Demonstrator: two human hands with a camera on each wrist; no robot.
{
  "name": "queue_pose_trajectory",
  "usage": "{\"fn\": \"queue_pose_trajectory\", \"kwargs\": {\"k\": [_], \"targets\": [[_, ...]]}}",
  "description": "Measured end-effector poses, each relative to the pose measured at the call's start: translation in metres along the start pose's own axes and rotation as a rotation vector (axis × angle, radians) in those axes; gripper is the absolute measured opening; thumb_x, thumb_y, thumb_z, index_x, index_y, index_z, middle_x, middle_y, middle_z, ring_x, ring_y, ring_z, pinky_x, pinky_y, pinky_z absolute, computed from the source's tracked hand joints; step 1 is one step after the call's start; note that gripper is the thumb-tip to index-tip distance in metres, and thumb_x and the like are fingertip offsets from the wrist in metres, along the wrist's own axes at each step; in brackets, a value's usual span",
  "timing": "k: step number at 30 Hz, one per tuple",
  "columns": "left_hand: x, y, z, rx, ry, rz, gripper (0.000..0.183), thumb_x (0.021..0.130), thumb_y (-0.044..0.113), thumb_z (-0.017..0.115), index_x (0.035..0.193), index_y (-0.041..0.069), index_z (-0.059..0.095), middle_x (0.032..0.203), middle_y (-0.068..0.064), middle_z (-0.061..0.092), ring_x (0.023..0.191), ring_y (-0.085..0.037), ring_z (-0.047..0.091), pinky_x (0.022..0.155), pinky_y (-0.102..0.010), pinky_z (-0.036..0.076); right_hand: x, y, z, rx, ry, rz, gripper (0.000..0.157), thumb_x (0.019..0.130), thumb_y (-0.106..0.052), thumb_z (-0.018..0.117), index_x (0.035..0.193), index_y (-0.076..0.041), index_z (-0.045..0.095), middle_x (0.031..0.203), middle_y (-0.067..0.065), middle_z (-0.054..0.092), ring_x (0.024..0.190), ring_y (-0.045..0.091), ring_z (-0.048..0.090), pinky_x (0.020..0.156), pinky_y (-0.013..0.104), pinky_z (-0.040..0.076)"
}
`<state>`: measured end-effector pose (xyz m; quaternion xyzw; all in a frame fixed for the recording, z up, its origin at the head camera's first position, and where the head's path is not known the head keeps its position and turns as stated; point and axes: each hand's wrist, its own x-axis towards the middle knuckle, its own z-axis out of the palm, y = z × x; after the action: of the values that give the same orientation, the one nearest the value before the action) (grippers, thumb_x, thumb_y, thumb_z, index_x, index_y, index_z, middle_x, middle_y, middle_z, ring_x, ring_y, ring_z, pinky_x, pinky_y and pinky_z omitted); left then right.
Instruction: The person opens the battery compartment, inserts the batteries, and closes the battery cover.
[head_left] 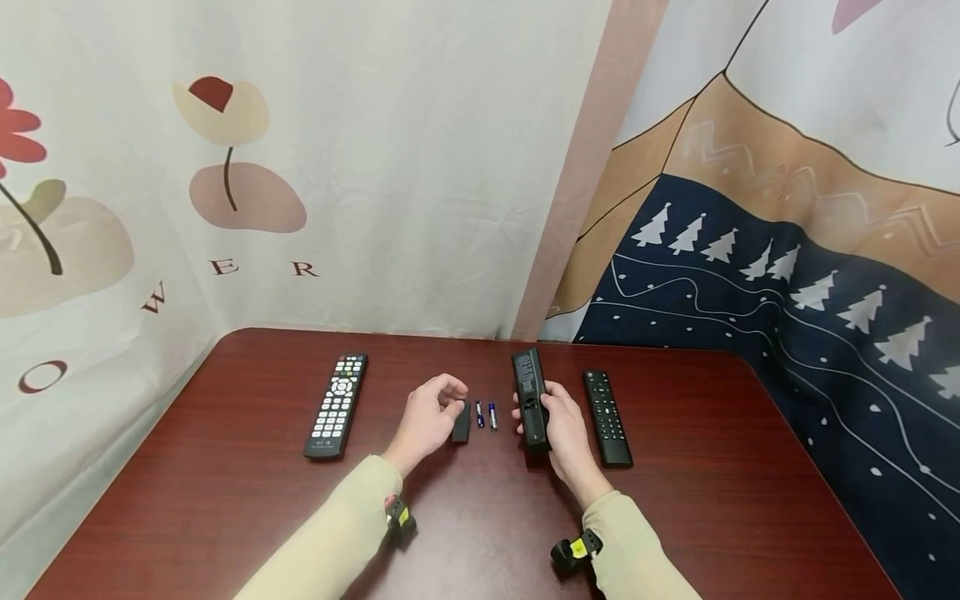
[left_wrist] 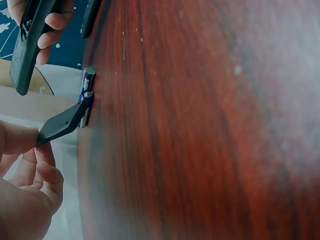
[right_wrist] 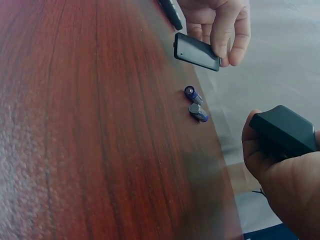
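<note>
My left hand (head_left: 430, 419) pinches a small black battery cover (head_left: 461, 423) between thumb and fingers; in the right wrist view the cover (right_wrist: 197, 51) is held up off the table by one end. My right hand (head_left: 566, 427) grips a black remote control (head_left: 531, 400) raised with its back turned up, the battery compartment side showing in the head view. Between the hands two small blue-and-silver batteries (head_left: 486, 416) lie side by side on the table. They also appear in the right wrist view as the batteries (right_wrist: 196, 104), apart from both hands.
A black remote with white buttons (head_left: 337, 407) lies face up to the left. Another black remote (head_left: 608, 419) rests right of my right hand. The red-brown wooden table (head_left: 480, 533) ends at a patterned curtain (head_left: 420, 183) behind.
</note>
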<state>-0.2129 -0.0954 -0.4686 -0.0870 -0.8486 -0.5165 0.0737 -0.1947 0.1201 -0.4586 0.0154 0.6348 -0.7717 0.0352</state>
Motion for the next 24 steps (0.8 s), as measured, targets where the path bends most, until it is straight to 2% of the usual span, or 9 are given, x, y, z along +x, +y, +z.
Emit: {"fn": "queue_pose_trajectory", "kwargs": {"k": [8, 13, 24], "targets": [[0.0037, -0.0011, 0.0004, 0.017, -0.017, -0.025, 0.015, 0.091, -0.008, 0.068, 0.103, 0.002, 0.069, 0.098, -0.01, 0.072, 0.086, -0.022, 0.068, 0.079, -0.039, 0.056, 0.0013, 0.0015, -0.0002, 0.003, 0.006, -0.002, 0.04, 0.106, -0.007, 0.025, 0.137, 0.008, 0.046, 0.128, 0.036, 0.059, 0.085, 0.015, 0.07, 0.068, 0.028, 0.059], [0.0045, -0.0025, 0.0008, 0.037, -0.032, -0.067, 0.015, 0.092, -0.007, 0.067, 0.104, 0.002, 0.069, 0.1, -0.011, 0.072, 0.086, -0.021, 0.068, 0.08, -0.038, 0.055, 0.0017, 0.0022, -0.0009, 0.008, 0.007, 0.0, 0.04, 0.106, -0.007, 0.025, 0.137, 0.007, 0.046, 0.128, 0.035, 0.059, 0.086, 0.016, 0.07, 0.068, 0.028, 0.059], [0.0081, -0.0029, 0.0023, 0.129, -0.05, -0.103, 0.016, 0.09, -0.007, 0.069, 0.102, 0.003, 0.069, 0.097, -0.006, 0.07, 0.088, -0.02, 0.067, 0.083, -0.04, 0.056, 0.0028, 0.0024, -0.0031, 0.004, 0.013, -0.002, 0.039, 0.107, -0.007, 0.026, 0.136, 0.007, 0.047, 0.127, 0.034, 0.06, 0.087, 0.017, 0.07, 0.068, 0.029, 0.059]]}}
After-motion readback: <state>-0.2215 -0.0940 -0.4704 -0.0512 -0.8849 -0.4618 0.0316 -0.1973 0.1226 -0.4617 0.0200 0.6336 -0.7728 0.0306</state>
